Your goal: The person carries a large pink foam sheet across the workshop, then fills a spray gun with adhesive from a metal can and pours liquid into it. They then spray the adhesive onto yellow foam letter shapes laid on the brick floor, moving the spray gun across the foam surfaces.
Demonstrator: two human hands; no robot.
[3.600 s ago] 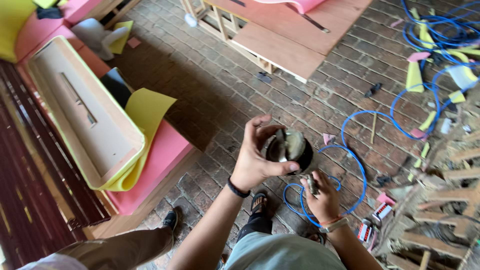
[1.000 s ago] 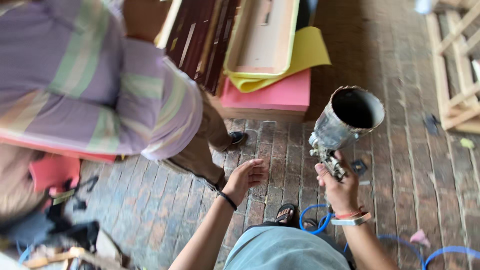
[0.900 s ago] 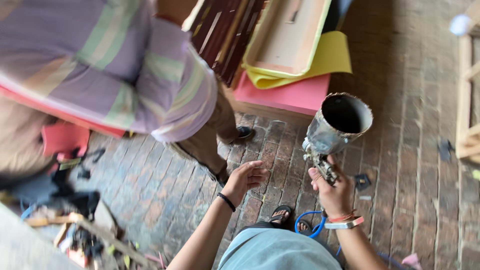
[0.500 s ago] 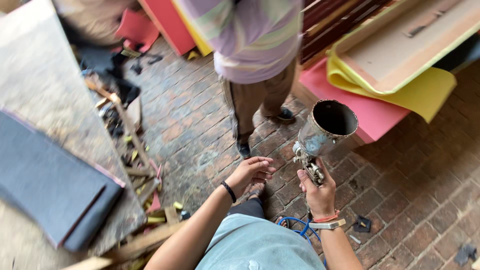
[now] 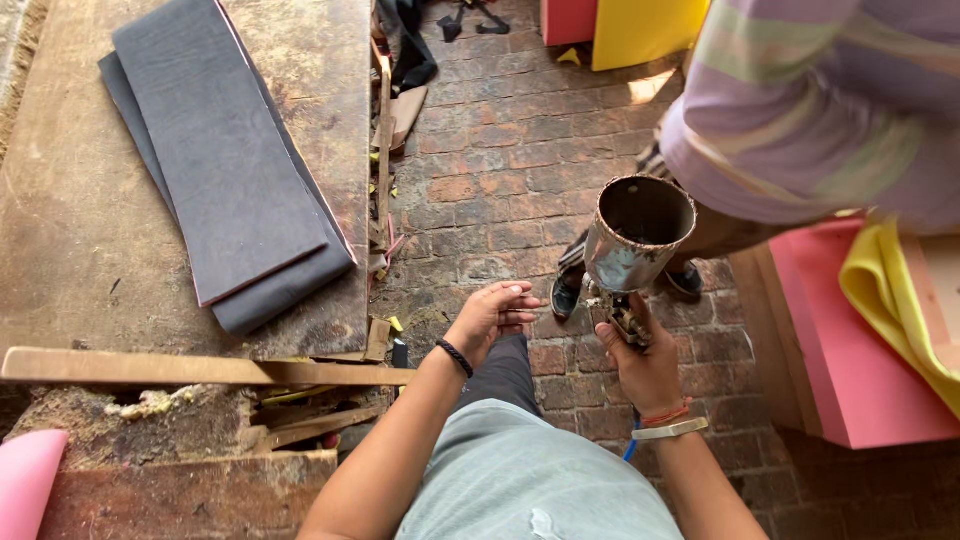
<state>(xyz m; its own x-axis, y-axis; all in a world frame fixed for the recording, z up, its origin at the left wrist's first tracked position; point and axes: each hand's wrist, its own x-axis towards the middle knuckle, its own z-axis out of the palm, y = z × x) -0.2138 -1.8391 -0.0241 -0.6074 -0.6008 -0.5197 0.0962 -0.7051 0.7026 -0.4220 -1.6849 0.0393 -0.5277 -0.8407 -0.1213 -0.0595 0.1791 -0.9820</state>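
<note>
My right hand (image 5: pixel 645 365) grips the handle of a spray gun (image 5: pixel 622 310) whose open metal cup (image 5: pixel 637 232) points upward and looks dark inside. My left hand (image 5: pixel 490 318) hangs open just left of the gun, fingers spread, holding nothing, a black band on its wrist. A bracelet and an orange thread ring my right wrist. A person in a striped pastel shirt (image 5: pixel 820 110) bends over just beyond the cup, one shoe (image 5: pixel 566 290) on the bricks.
A worn wooden workbench (image 5: pixel 90 260) at the left carries two dark grey foam sheets (image 5: pixel 225 160). A wooden batten (image 5: pixel 190 368) lies across its near edge. Pink and yellow foam slabs (image 5: pixel 850 330) stand at the right. The floor is brick (image 5: pixel 500 160).
My view has swung left, bringing the workbench and grey sheets in. The spray gun stays upright in my right hand; my left hand stays open beside it. The other person now stands at my upper right.
</note>
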